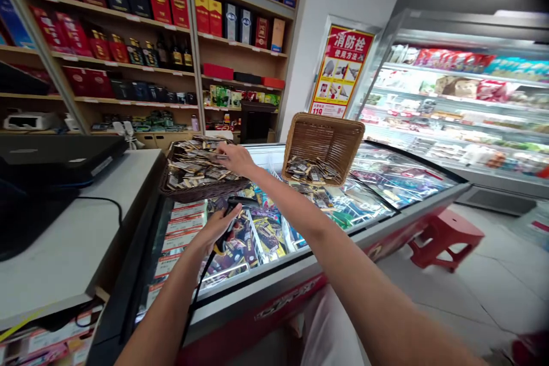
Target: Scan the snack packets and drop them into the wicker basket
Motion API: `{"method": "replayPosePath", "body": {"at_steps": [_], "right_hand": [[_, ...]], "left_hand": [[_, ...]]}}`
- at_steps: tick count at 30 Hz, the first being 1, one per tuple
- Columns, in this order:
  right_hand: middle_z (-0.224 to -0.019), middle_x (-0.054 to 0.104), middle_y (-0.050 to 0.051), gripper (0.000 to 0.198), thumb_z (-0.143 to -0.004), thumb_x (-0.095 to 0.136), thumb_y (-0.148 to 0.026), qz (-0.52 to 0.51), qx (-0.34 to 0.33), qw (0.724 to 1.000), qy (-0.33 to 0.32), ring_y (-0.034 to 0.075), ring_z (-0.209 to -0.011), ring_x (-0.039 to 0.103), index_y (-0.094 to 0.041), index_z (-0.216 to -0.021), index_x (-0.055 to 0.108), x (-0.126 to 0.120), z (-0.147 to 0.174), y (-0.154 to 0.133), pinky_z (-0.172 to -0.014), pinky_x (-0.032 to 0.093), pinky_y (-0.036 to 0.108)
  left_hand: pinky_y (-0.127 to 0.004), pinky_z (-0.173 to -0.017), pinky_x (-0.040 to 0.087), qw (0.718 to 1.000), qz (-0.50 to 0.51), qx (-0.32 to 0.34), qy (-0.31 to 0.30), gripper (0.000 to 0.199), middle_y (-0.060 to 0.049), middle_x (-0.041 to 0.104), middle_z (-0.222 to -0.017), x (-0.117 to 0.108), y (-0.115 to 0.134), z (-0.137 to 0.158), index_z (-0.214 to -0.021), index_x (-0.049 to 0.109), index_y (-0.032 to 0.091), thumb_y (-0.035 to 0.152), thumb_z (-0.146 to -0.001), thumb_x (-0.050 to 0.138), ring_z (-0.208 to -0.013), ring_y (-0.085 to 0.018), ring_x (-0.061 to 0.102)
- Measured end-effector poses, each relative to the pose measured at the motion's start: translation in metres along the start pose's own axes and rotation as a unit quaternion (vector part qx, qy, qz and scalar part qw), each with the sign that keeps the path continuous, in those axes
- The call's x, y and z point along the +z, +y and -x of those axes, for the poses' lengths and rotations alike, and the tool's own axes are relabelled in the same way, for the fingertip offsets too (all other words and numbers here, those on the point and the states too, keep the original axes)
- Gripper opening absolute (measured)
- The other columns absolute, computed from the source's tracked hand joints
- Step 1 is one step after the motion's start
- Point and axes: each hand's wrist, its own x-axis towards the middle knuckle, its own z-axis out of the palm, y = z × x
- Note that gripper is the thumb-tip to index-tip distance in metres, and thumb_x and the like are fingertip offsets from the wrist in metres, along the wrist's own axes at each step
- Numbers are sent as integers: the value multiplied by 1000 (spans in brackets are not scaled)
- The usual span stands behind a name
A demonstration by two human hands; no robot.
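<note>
My left hand (218, 227) is wrapped round the handle of a black barcode scanner (243, 201), whose cord hangs down past my wrist. The scanner is over the glass top of a chest freezer (300, 260). To its upper left, a dark woven basket (201, 191) is heaped with small flat packets (195, 161). My right hand (237, 159) reaches over this heap, its fingertips pinched on a small packet that they partly hide. A lighter brown wicker basket (328, 131) stands tilted on the freezer, with more of these packets in its lower part.
At the left is a white counter (60, 240) with a black machine (55, 154) and a cable. Shelves of boxed bottles (158, 0) line the back wall. A red stool (450, 234) stands on the floor at the right, before an open refrigerated display (463, 91).
</note>
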Motion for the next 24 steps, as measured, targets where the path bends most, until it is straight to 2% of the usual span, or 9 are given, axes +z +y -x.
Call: {"method": "replayPosePath", "body": {"at_steps": [2,5,7,9,11,14,17,20,24], "right_hand": [[-101,71,3,27,-98,61,-44,-98,123,979,132,22,-92,67,-25,-116,56,-17,40,17,-85,51,32],[-93,69,0,48,-93,64,-53,-243,270,889,279,19,-76,66,-26,-129,48,-26,107,43,-71,53,30],[-86,66,-1,59,-90,67,-52,-316,344,823,323,17,-63,63,-25,-136,40,-22,143,56,-60,52,29],[-79,61,-4,63,-89,69,-49,-360,405,768,342,17,-52,58,-25,-137,36,-15,166,65,-50,47,28],[-75,57,-6,57,-91,67,-50,-385,434,737,347,16,-48,56,-26,-133,37,-10,176,68,-45,44,27],[-70,53,-7,43,-94,62,-50,-408,442,721,343,16,-47,56,-27,-123,41,-8,178,70,-43,42,26],[-72,51,-7,37,-95,61,-46,-410,469,708,332,16,-48,56,-27,-120,41,-8,177,72,-43,44,27],[-75,52,-6,36,-96,60,-44,-393,485,714,317,16,-49,57,-26,-120,41,-9,177,72,-46,48,27],[-74,53,-6,32,-96,61,-42,-399,471,724,308,15,-48,56,-26,-118,43,-10,178,66,-46,48,27]], "left_hand": [[-22,-39,34,1000,0,10,1,73,4,59,-61,1,3,1,-81,53,22,87,-58,77,-42,-10,49],[-23,-39,35,1000,-3,28,-9,70,2,62,-64,2,6,2,-79,55,21,85,-62,76,-42,-10,49],[-23,-40,36,999,-14,38,-18,66,2,61,-63,2,8,3,-79,56,21,82,-66,77,-42,-10,49],[-24,-41,37,998,-33,43,-24,62,3,61,-62,1,11,5,-78,57,21,78,-68,78,-43,-11,49],[-24,-43,37,997,-52,50,-28,60,3,59,-59,0,14,9,-77,58,21,77,-69,78,-43,-11,48],[-25,-47,39,994,-71,73,-32,59,4,56,-56,-1,21,17,-75,57,21,77,-72,76,-44,-11,46],[-26,-49,40,993,-76,82,-34,60,5,52,-51,-1,26,23,-74,57,22,80,-74,73,-44,-12,46],[-27,-46,39,992,-83,90,-32,63,4,51,-50,0,29,24,-71,58,23,85,-71,71,-43,-13,44],[-27,-45,38,990,-94,103,-34,63,3,52,-51,2,29,21,-67,57,22,84,-71,71,-42,-12,42]]}}
